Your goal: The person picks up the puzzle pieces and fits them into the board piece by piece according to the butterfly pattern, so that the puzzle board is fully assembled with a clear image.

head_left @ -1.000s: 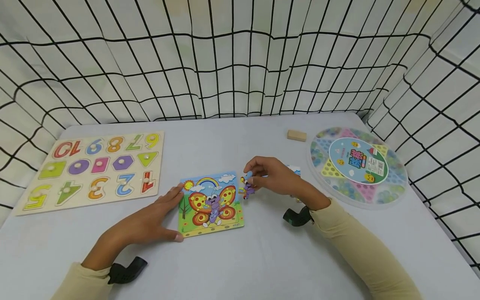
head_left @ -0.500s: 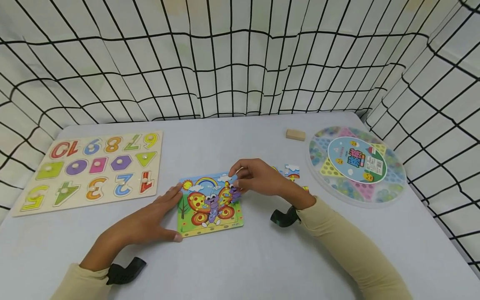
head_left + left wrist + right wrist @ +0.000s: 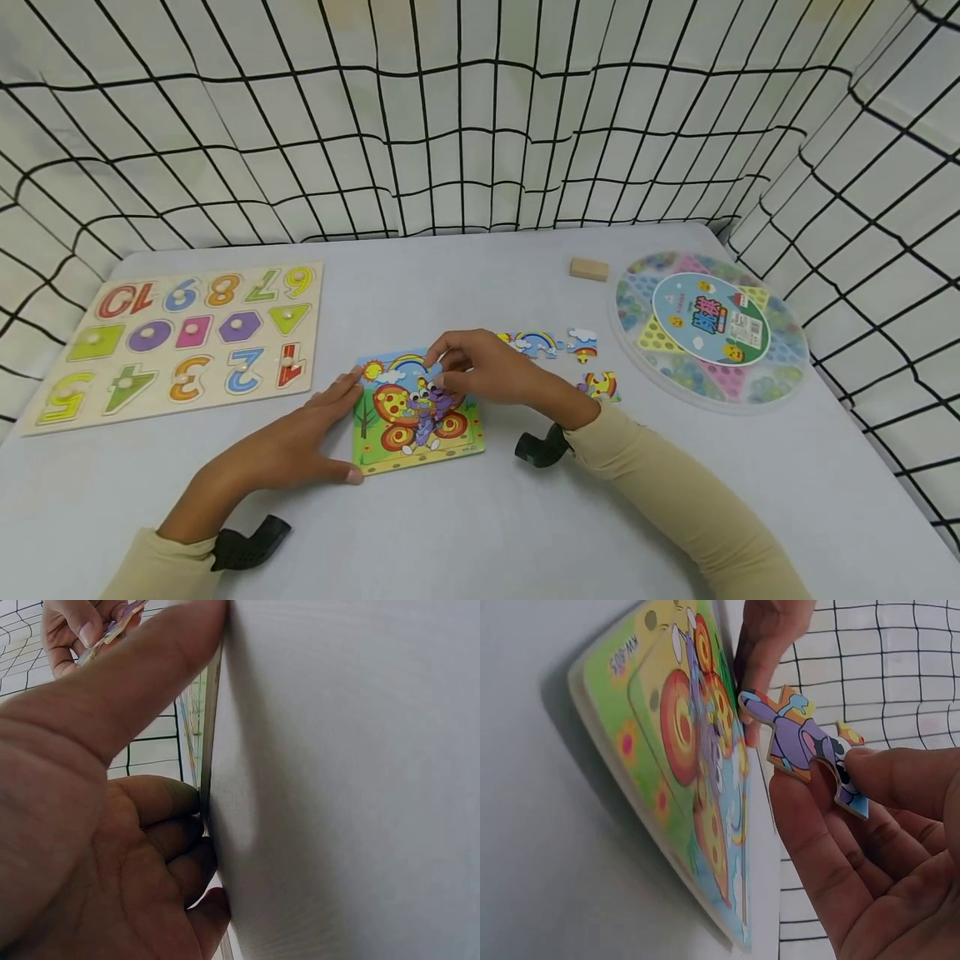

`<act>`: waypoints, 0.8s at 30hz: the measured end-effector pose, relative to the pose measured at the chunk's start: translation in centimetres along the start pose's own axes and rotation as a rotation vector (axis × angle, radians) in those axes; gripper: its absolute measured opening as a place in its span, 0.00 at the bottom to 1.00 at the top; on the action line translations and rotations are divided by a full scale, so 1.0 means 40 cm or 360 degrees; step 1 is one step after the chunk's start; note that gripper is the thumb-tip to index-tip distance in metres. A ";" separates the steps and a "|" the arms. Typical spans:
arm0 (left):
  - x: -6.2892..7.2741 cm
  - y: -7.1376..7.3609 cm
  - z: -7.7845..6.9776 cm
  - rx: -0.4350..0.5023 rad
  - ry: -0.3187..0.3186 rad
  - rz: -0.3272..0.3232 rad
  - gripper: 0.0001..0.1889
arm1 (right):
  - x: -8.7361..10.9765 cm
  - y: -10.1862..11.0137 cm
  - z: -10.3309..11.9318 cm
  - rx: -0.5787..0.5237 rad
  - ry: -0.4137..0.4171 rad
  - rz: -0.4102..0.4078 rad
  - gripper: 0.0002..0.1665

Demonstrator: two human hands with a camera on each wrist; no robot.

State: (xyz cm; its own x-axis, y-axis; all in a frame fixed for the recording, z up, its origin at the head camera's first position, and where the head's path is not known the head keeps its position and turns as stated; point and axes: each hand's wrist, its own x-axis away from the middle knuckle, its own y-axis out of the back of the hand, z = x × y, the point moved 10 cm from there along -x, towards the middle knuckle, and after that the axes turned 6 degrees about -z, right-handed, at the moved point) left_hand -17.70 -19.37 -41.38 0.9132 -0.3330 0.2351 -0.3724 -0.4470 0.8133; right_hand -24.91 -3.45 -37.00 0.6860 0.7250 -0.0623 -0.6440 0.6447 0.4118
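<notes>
A square butterfly puzzle board point(image 3: 372, 457) lies flat on the white table. My left hand point(image 3: 296, 437) rests against its left side, thumb at the near corner and fingers along the edge. In the left wrist view, the fingertips of that hand point(image 3: 112, 847) touch the board's edge. My right hand point(image 3: 487, 367) is above the board's upper right part. Between thumb and fingers it pinches a purple jigsaw piece point(image 3: 795, 742) with part of a butterfly's face. In the right wrist view the piece is tilted and apart from the board point(image 3: 634, 742).
Right of the board lie loose jigsaw pieces: a rainbow one point(image 3: 536, 343), a cloud one point(image 3: 582, 343) and a red-and-yellow one point(image 3: 602, 386). A wooden block point(image 3: 589, 268) and round game board point(image 3: 637, 367) stand farther right. A number-and-shape board point(image 3: 168, 383) lies left. Black netting point(image 3: 465, 142) encloses the back.
My right hand has carried the purple jigsaw piece leftward, from beside the board's right edge to over its picture. The loose pieces behind it came into view. My left hand stays at the board's edge.
</notes>
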 end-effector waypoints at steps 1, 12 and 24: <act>0.000 0.000 0.001 0.0007 0.0004 0.0000 0.60 | -0.002 -0.005 0.001 0.0013 -0.0006 -0.0005 0.10; -0.002 0.002 0.004 0.0033 -0.0005 -0.0006 0.60 | -0.020 -0.051 0.018 0.0286 0.0003 -0.0068 0.10; 0.001 0.002 0.002 0.0038 -0.0007 0.0008 0.60 | -0.022 -0.084 0.016 0.0591 -0.0052 -0.0021 0.23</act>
State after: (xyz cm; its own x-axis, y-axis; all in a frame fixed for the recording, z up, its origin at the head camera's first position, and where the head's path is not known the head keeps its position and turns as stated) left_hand -17.69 -19.47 -41.35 0.9107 -0.3388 0.2365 -0.3806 -0.4653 0.7991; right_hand -23.14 -6.39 -37.77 0.7074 0.7054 -0.0433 -0.4725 0.5176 0.7133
